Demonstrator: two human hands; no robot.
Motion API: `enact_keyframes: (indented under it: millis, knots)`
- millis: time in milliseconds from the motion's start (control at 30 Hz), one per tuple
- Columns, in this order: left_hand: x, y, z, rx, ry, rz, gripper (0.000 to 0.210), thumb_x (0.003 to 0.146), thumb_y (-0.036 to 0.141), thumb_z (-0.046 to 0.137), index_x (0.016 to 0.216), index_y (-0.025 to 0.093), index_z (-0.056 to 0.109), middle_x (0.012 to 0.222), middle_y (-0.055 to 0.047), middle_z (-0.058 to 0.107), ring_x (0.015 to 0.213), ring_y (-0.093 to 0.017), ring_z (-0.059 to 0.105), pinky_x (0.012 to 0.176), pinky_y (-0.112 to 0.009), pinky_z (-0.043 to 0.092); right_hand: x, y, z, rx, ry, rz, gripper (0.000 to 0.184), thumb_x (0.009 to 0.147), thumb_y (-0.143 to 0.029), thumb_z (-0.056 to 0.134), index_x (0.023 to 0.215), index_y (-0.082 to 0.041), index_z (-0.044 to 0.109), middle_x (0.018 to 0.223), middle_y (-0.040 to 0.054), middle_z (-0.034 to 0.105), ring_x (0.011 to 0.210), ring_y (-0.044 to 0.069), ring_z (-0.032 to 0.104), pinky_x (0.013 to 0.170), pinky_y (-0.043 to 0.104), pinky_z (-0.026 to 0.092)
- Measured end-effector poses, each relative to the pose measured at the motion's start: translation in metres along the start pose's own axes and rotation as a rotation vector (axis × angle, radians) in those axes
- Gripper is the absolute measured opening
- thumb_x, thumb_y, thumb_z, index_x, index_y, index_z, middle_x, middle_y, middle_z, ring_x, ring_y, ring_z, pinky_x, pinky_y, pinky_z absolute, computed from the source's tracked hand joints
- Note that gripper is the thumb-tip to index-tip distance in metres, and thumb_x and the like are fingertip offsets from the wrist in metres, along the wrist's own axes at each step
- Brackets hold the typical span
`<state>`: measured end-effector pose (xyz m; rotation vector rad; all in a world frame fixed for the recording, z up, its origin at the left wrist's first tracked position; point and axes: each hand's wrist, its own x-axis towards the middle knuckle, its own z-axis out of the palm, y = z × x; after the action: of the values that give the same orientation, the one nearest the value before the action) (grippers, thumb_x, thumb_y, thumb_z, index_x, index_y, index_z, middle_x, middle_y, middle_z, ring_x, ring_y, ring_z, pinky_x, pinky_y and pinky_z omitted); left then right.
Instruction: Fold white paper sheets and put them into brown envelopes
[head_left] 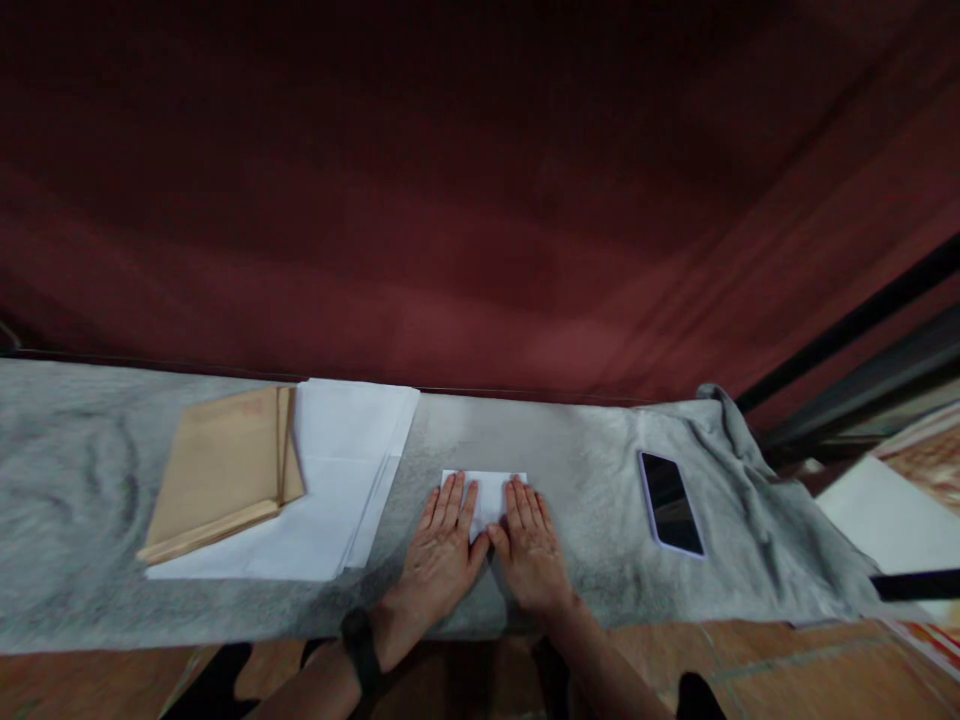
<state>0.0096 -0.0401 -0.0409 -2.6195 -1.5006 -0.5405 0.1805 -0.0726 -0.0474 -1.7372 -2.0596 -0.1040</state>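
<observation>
A small folded piece of white paper lies on the grey cloth in front of me. My left hand rests flat on its left part, fingers stretched forward. My right hand lies flat on the right part in the same way. The two thumbs come close together at the paper's near side. Both palms cover much of the sheet, so its lower outline is partly hidden. A dark band is around my left wrist.
Left of my hands, large white sheets lie under brown envelopes or folded brown paper. A phone with a light purple edge lies to the right. Grey cloth covers the narrow surface; a dark red drape hangs behind it.
</observation>
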Motion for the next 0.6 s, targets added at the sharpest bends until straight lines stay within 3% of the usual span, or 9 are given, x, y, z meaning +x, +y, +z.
enact_keyframes:
  millis: [167,333,600]
  knots:
    - [-0.0009,-0.0024,0.0000,-0.033,-0.009,-0.057,0.076,0.097,0.054,0.043,0.152,0.003,0.035,0.157,-0.025,0.038,0.149,-0.033,0.031,0.119,-0.050,0.032,-0.0026,0.0099,-0.0024,-0.088,-0.003,0.022,0.061,0.105,-0.043,0.037,0.153,-0.004,0.036,0.156,0.0218,0.040,0.147,0.030,0.036,0.119,0.049,0.031]
    - [0.0011,-0.0002,-0.0018,-0.019,-0.061,-0.107,0.075,0.097,0.054,0.040,0.151,0.003,0.036,0.157,-0.025,0.038,0.149,-0.033,0.032,0.122,-0.053,0.026,-0.0041,0.0117,-0.0044,-0.121,-0.005,0.051,0.058,0.106,-0.039,0.035,0.153,-0.006,0.037,0.155,0.0215,0.041,0.145,0.033,0.038,0.118,0.056,0.028]
    - [-0.0009,0.0015,-0.0025,0.021,0.004,-0.177,0.072,0.098,0.049,0.039,0.150,0.000,0.036,0.155,-0.026,0.040,0.147,-0.035,0.034,0.120,-0.054,0.028,-0.0038,0.0102,-0.0044,-0.165,-0.006,0.086,0.054,0.106,-0.033,0.032,0.152,-0.006,0.040,0.154,0.0210,0.042,0.143,0.034,0.041,0.116,0.057,0.029]
